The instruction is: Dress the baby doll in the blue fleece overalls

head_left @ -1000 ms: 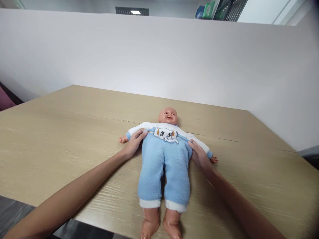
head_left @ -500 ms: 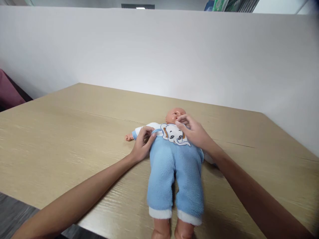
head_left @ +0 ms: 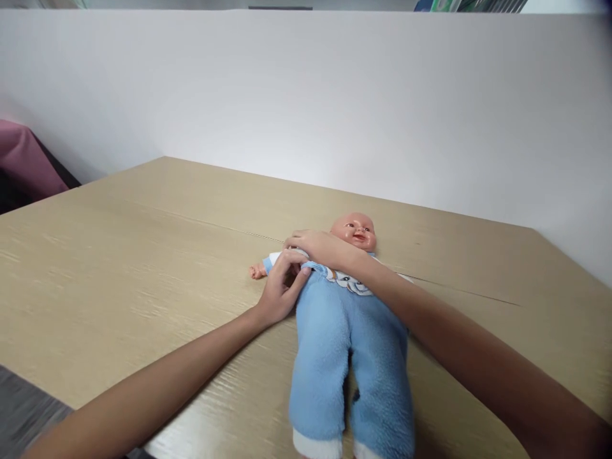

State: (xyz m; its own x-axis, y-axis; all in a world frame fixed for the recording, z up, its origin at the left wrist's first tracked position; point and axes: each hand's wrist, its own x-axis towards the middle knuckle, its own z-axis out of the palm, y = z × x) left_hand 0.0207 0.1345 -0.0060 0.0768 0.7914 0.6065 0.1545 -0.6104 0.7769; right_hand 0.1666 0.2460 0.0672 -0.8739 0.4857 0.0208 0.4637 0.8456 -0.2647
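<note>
A baby doll (head_left: 354, 231) lies on its back, its head toward the far side of the table. It wears fluffy blue overalls (head_left: 351, 357) with white cuffs and an elephant face on the bib, partly covered by my right forearm. My left hand (head_left: 283, 287) pinches the edge of the overalls at the doll's side, on the left in view. Reaching across the doll's chest, my right hand (head_left: 318, 247) lies over its white sleeve near the shoulder, fingers bent. What those fingertips touch is hidden. One doll hand (head_left: 257, 271) sticks out to the left.
A wooden table (head_left: 143, 268) with a seam across it carries the doll. Behind it rises a white partition (head_left: 306, 95). At the far left is a pink cloth-covered thing (head_left: 29, 156). Grey floor (head_left: 23, 408) shows at the lower left.
My right hand has moved left from near the doll's face to its shoulder, beside my left hand. The left hand keeps its place at the overalls' edge. The view has shifted slightly.
</note>
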